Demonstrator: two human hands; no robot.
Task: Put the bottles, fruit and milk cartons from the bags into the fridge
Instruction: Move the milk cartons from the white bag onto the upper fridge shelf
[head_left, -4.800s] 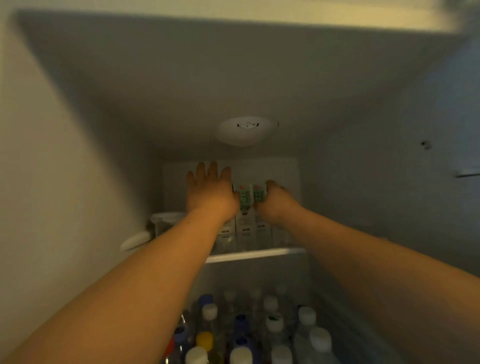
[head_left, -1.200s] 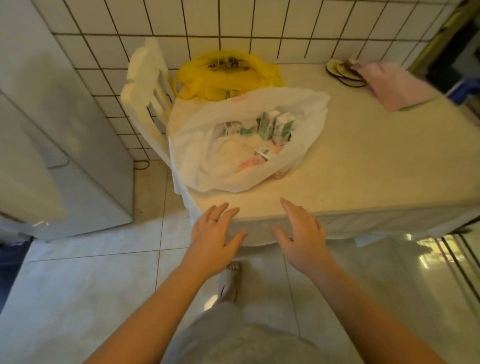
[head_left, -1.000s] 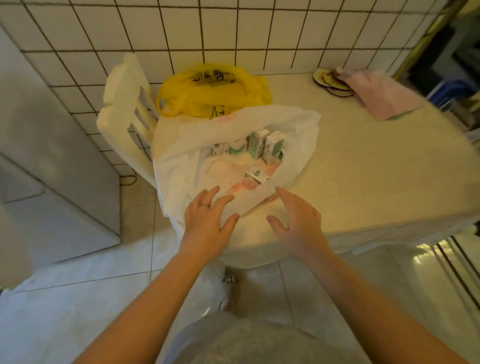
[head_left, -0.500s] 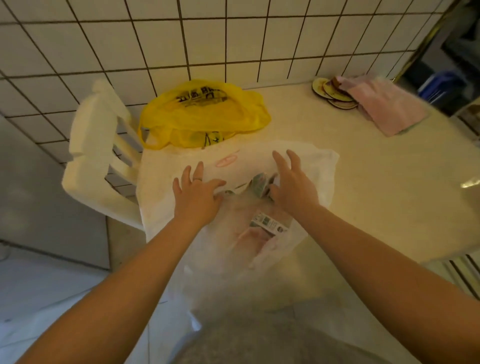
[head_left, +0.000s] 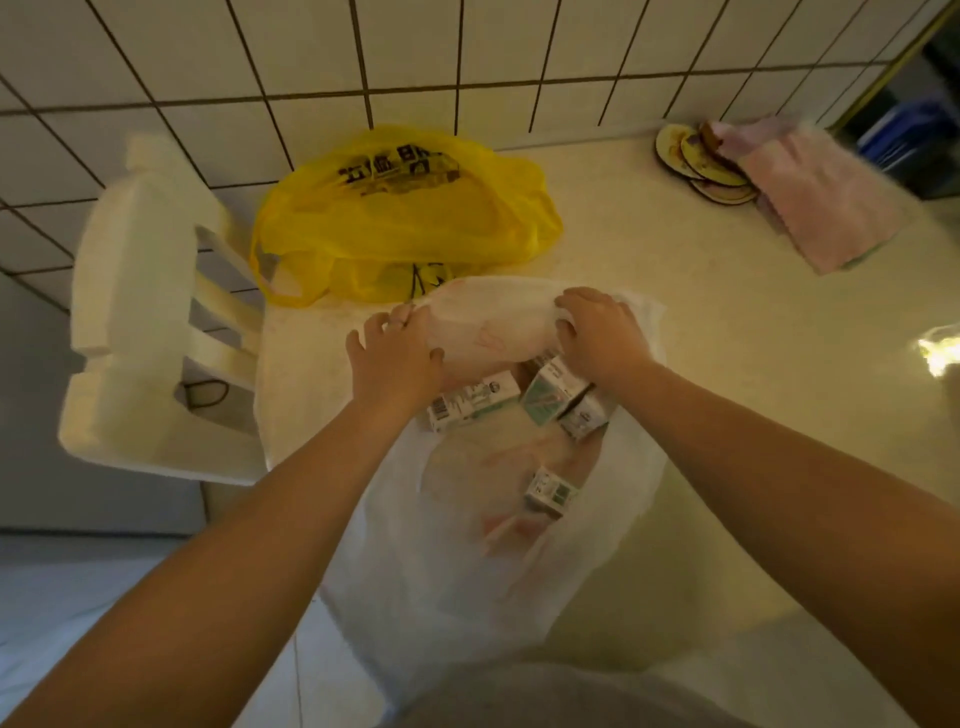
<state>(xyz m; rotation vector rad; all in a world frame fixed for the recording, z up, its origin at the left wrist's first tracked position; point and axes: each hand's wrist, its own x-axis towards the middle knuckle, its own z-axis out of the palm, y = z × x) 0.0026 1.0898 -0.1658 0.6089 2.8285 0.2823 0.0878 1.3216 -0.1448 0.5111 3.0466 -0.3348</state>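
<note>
Location: table (head_left: 727, 364) against a tiled wall; the fridge is not in view.
White bag: white bag (head_left: 467, 545) lies open on the table near its front edge, the lower part hanging toward the person.
Left hand: left hand (head_left: 395, 358) has its fingers closed on the bag's far rim, pulling it back.
Right hand: right hand (head_left: 602, 332) grips the same rim at the other side, fingers curled over the plastic; neither hand holds a carton.
Milk cartons: three milk cartons (head_left: 563, 397) lie together just below the hands, tipped on their sides; a lone carton (head_left: 550, 491) lies apart, nearer the person.
Yellow bag: yellow bag (head_left: 405, 218) sits behind the white one, by the wall; contents cannot be told.
Other items: white chair (head_left: 135, 332) at the table's left; pink cloth (head_left: 821, 197) and coasters (head_left: 696, 161) far right.
Step in hand: judged to be opening the bag mouth to reach the cartons.
Risk 1: pulling the thin plastic may drag the bag off the edge, spilling cartons to the floor.
Risk 2: the lone carton could be missed under a fold.
Risk 3: taking several cartons in one hand may drop one.
</note>
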